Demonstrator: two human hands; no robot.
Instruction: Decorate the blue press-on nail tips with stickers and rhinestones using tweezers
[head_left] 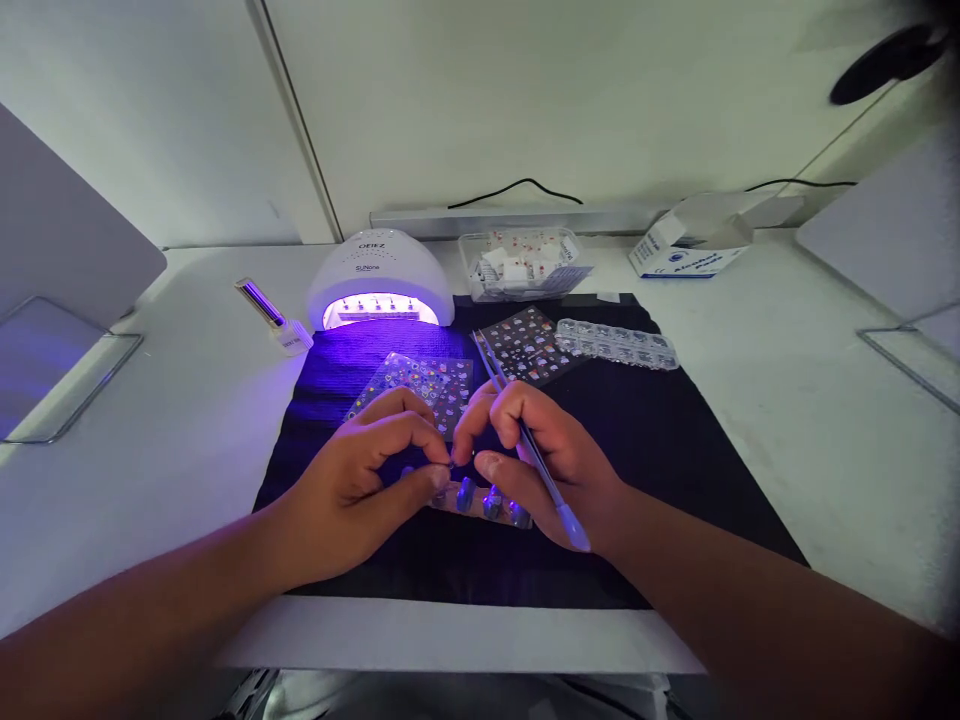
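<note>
My left hand (375, 480) is closed in a pinch, thumb against forefinger, over a small dark thing too small to make out. Close beside it, my right hand (551, 455) carries tweezers (536, 458) slanting across its fingers, fine tips pointing away and a pale blunt end toward me. The right thumb and forefinger are curved apart near the left fingertips. Below both hands lies a pinkish strip bearing several shiny bluish false nails (492, 502); its left end is partly hidden by my left hand. Sheets of nail stickers (420, 385) lie just beyond.
A lit white nail lamp (379, 270) stands at the back of the black mat (675, 470). Left of it lies a polish bottle (274, 318). Behind are a clear tub (517, 265) and an alcohol pad box (690, 245). A clear compartment case (619, 343) lies at right.
</note>
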